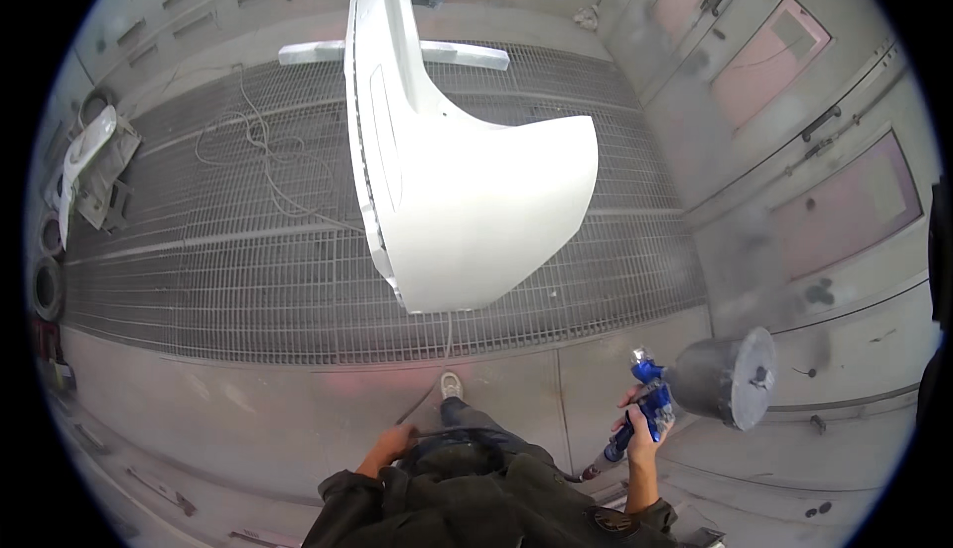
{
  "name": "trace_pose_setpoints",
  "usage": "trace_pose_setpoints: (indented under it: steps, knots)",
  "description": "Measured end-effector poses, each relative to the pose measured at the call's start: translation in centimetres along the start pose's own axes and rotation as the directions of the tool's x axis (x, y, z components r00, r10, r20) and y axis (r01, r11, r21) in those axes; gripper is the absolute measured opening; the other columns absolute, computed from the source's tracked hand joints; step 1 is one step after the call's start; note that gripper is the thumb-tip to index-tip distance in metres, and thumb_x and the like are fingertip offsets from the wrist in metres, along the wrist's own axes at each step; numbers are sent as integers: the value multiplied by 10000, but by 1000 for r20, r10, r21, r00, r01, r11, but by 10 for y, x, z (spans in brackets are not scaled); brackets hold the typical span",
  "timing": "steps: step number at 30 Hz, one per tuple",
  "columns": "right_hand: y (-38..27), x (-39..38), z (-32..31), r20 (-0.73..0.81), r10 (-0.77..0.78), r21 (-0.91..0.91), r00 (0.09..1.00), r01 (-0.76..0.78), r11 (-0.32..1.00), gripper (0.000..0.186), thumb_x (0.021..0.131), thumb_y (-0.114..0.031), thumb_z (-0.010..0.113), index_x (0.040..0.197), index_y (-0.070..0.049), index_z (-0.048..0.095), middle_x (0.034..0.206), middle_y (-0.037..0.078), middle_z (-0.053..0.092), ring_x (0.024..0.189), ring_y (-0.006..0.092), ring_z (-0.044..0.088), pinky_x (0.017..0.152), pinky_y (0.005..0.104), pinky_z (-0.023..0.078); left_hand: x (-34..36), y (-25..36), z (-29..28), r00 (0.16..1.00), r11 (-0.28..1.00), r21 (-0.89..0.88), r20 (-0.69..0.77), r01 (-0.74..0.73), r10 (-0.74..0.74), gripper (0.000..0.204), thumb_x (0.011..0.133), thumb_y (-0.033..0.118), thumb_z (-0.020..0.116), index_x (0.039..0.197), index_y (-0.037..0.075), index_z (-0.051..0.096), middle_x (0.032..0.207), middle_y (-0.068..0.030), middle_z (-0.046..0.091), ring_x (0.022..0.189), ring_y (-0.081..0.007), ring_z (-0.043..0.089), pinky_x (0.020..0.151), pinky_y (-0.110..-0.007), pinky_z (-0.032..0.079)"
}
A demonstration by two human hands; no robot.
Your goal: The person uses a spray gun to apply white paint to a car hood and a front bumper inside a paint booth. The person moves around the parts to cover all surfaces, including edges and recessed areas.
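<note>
Now, right hand: the bare right hand (643, 427) is closed around the grip of a blue spray gun with a silver nozzle (653, 401), held out to the person's right; whether the trigger is pulled cannot be made out.
Left hand: the bare left hand (395, 445) is at the waist, its fingers seemingly curled; I cannot tell how far open it is, or whether it holds the thin grey hose (435, 386) that runs up to it.
Cup: a large dark grey cup (701, 374) with a pale round lid (756, 379) sits on the gun; good handling probably means keeping it level and the wrist firm, given its bulk.
White panel: the glossy white curved panel with an arched cut-out (481, 215) stands ahead, left of the gun and well apart from it, above the grey metal floor grating (228, 295).
Aim: for an even coat, I judge the nozzle should face the surface squarely, at a constant gap, in steady overlapping passes that follow the curve without a swinging wrist.
Footing: the light shoe (451, 385) is beside the hose, so careful steps and slack held clear of the panel seem wise.
</note>
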State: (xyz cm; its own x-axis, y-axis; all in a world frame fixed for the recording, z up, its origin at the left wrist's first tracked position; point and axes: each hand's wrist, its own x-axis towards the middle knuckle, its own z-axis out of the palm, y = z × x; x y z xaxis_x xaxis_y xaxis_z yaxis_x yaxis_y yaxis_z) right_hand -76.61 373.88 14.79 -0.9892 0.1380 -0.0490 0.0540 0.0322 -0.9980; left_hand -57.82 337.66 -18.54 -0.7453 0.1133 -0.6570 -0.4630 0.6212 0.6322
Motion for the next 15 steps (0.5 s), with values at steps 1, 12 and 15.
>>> trace_pose_setpoints:
  steps: [1, 12, 15]
  knots:
    - [-1, 9, 13, 39, 17, 16, 999, -17, 1000, 272, 819, -54, 582, 1055, 77, 551, 997, 158, 585, 812, 191, 599, 483, 285, 530, -8, -3, -8, 1000, 999, -34, -9, 12, -12, 288, 796, 246, 626, 1042, 97, 646, 991, -183, 669, 950, -381, 620, 812, -470, 491]
    - [33, 67, 99, 335, 94, 42, 938, -115, 992, 321, 826, -56, 566, 1123, 63, 535, 1006, 129, 584, 852, 188, 599, 507, 286, 535, -63, -13, -51, 928, 951, 116, -281, 286, -245, 220, 752, 224, 612, 915, 81, 648, 900, -159, 673, 882, -372, 630, 761, -496, 496]
    - [4, 53, 126, 387, 24, 71, 922, -56, 996, 422, 825, -89, 567, 1207, 77, 501, 1111, 183, 586, 934, 249, 619, 514, 311, 562, -93, 0, -66, 902, 931, 135, -328, 338, -280, 227, 734, 238, 624, 906, 96, 668, 891, -145, 681, 866, -354, 646, 749, -485, 514]
